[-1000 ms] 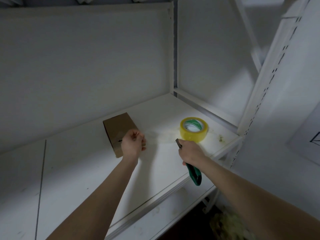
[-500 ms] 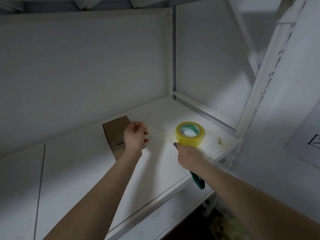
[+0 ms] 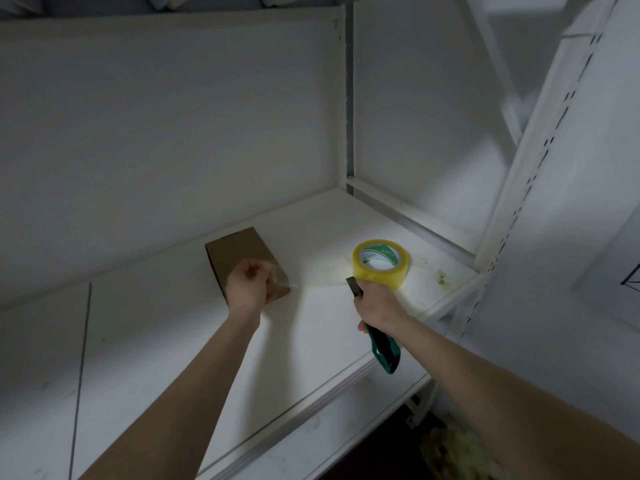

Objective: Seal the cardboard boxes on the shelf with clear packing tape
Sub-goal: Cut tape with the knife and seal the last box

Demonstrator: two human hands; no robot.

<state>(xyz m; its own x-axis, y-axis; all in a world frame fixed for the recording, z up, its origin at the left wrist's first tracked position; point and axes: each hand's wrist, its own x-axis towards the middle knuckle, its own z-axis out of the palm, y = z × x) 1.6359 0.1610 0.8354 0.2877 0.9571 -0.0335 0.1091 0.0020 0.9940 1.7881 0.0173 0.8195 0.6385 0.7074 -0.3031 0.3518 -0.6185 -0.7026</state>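
Observation:
A small brown cardboard box stands on the white shelf. My left hand is over the box's near right corner, its curled fingers pinching a strip of clear tape that lies partly over the box. To the right a yellow roll of packing tape lies flat on the shelf. My right hand grips a green-handled utility knife just in front of the roll, its dark tip pointing toward the box.
A white back panel rises behind the shelf and a perforated white upright stands at the right. A lower shelf board juts out beneath the front edge. Some stains mark the shelf right of the roll.
My left hand has carried the tape strip leftward from near the roll onto the box's right corner. My right hand with the knife stays by the roll.

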